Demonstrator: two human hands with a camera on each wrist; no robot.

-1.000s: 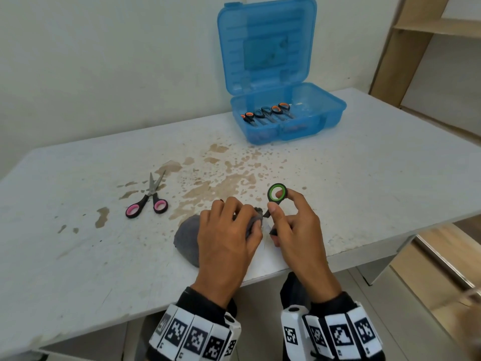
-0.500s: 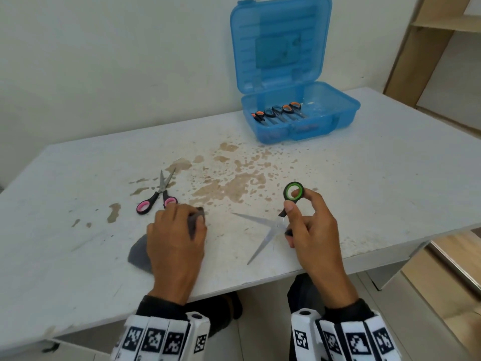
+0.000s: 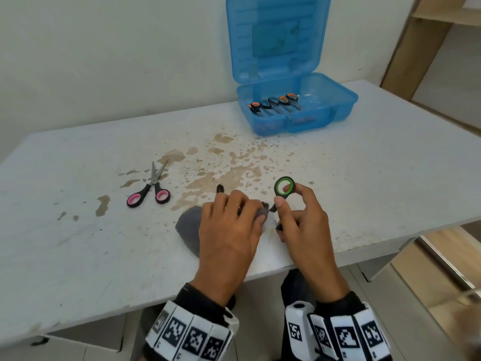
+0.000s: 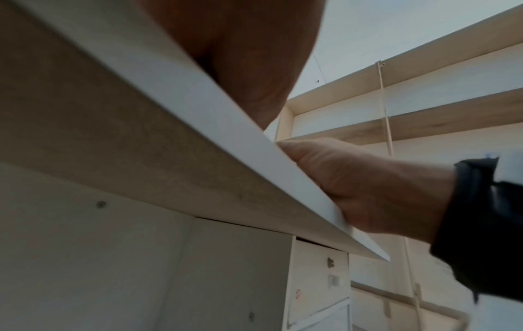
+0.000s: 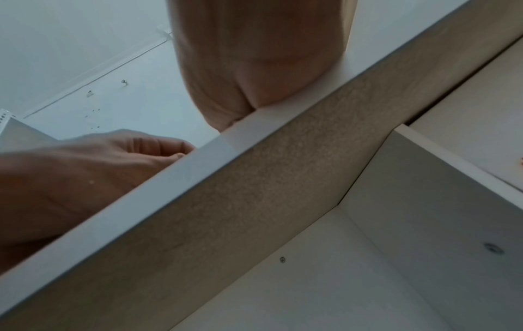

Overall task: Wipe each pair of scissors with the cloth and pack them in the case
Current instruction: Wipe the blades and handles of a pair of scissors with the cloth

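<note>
My right hand [image 3: 294, 207] pinches the green-and-black handle of a pair of scissors [image 3: 285, 187] near the table's front edge. Its blades are hidden under the grey cloth [image 3: 188, 227], and my left hand [image 3: 234, 220] grips that cloth with its fingers curled over it. A pink-handled pair of scissors [image 3: 149, 190] lies slightly open on the table to the left. At the back stands the open blue case [image 3: 338, 110] with several scissors [image 3: 273, 102] side by side in it. Both wrist views look up from below the table edge [image 4: 198, 107] and show no scissors.
The white table [image 3: 390, 178] has brown stains across its middle. A wooden shelf unit [image 3: 429, 27] stands at the right, past the table's end. The wall runs close behind the case.
Half a second ago my left hand and the cloth were off to the left and the open blades lay bare. Now hand and cloth are back over the blades, against my right hand.
</note>
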